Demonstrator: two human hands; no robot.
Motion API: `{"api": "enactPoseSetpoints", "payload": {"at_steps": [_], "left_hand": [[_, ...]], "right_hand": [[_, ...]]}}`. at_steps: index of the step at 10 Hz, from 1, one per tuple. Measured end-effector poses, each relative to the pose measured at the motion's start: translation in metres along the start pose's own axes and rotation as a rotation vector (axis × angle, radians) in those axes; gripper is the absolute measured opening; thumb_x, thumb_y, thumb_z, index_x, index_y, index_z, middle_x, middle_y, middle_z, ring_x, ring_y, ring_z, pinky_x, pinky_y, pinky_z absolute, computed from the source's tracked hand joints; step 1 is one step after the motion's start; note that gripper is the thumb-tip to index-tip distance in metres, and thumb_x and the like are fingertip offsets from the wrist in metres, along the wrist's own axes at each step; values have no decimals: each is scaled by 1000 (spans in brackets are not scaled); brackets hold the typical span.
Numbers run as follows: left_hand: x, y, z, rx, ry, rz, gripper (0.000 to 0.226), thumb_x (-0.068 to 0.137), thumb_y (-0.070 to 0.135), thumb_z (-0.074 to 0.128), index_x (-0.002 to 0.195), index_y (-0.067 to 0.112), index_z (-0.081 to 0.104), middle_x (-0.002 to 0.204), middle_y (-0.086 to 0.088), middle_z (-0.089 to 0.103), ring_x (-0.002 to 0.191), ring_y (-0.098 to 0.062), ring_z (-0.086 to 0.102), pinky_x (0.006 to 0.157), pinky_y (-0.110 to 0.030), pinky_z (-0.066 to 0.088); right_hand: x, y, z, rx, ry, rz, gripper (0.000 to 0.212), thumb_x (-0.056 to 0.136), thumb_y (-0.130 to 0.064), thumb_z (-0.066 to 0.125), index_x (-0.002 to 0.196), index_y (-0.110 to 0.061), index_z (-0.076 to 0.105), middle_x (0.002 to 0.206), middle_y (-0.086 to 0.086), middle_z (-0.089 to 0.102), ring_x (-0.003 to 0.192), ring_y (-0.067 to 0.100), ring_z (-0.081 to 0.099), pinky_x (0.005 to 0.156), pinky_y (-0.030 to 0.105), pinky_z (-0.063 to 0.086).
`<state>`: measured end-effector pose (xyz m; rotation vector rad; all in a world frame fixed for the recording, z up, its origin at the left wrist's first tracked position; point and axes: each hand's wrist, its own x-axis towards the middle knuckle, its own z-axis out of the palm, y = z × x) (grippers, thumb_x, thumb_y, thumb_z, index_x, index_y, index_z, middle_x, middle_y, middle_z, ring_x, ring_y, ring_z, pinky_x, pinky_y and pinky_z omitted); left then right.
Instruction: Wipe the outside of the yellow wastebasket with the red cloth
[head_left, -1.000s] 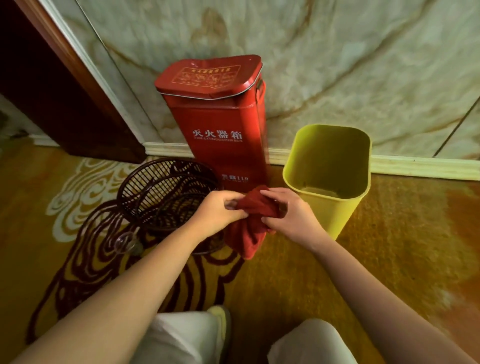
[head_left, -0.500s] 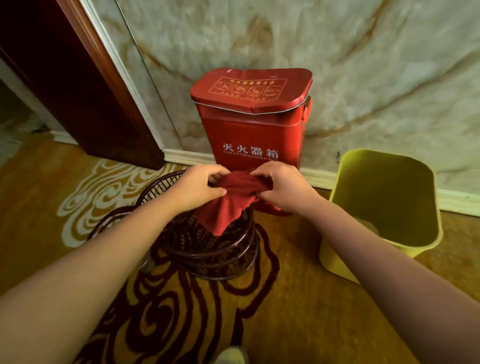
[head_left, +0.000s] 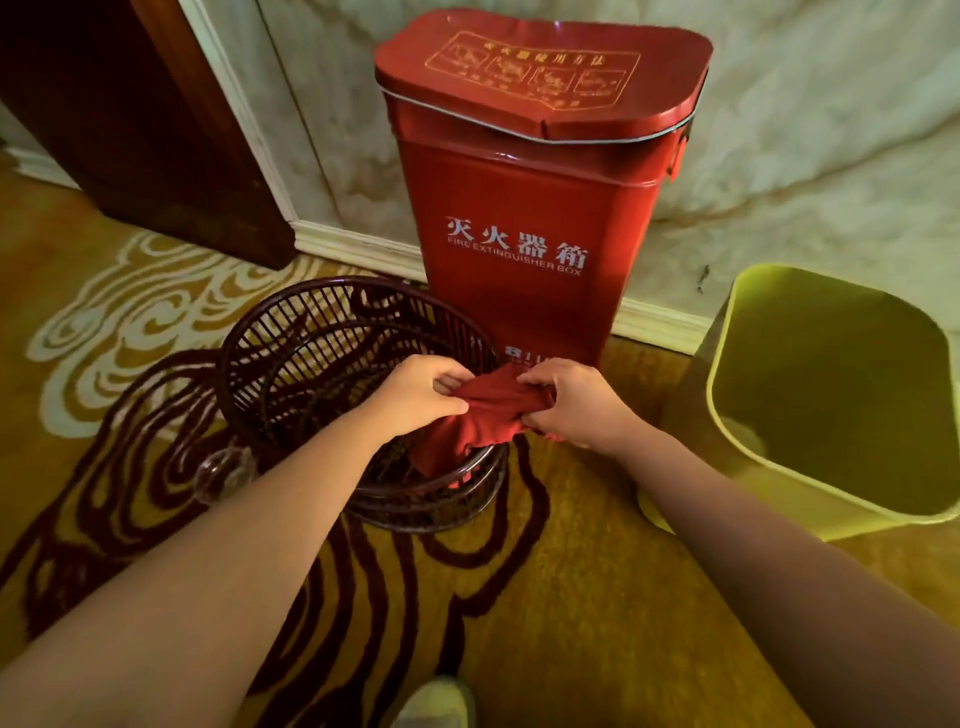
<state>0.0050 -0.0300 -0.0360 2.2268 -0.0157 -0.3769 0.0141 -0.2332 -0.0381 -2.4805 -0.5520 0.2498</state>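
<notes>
A patterned carpet (head_left: 597, 597) in gold, with dark red swirls and pale cloud shapes, covers the floor up to a marbled wall (head_left: 805, 130) edged by a white baseboard (head_left: 358, 247). A dark wooden door (head_left: 130, 119) fills the upper left corner, cut off by the frame edge.

Against the wall stands a tall red fire extinguisher box (head_left: 524, 208) with its lid on and white lettering on the front. To its right, on the carpet, sits the yellow wastebasket (head_left: 831, 405), upright and open at the top; its right side runs out of view and part of its near wall is hidden behind the right forearm.

In front of the red box is a dark wicker basket (head_left: 332, 364), its near rim partly covered by the arms.

Over that basket's right rim, both hands grip the red cloth (head_left: 483, 415) bunched between them: the left hand (head_left: 415, 397) pinches its left end, the right hand (head_left: 576, 402) is closed round its right end, and a loose fold hangs down. The cloth is well apart from the wastebasket.

A small clear rounded object (head_left: 223, 473) beside the basket is too blurred to identify. A shoe tip (head_left: 436, 701) shows at the bottom edge.
</notes>
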Motion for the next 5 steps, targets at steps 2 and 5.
{"api": "enactPoseSetpoints", "payload": {"at_steps": [2, 5], "left_hand": [[-5, -18, 15, -216, -41, -118, 34, 73, 5, 67, 104, 18, 63, 96, 3, 67, 89, -5, 64, 74, -17, 49], [-13, -30, 12, -253, -89, -90, 28, 73, 13, 69, 96, 29, 64, 94, 10, 67, 89, -2, 64, 75, -17, 48]], "right_hand": [[-8, 17, 26, 28, -110, 112, 60, 69, -18, 74, 125, -13, 53, 127, 8, 56, 116, 19, 51, 93, 18, 31], [-4, 16, 26, 92, -19, 162, 47, 68, -20, 74, 113, -15, 63, 120, 4, 60, 108, 14, 56, 93, 21, 38]]}}
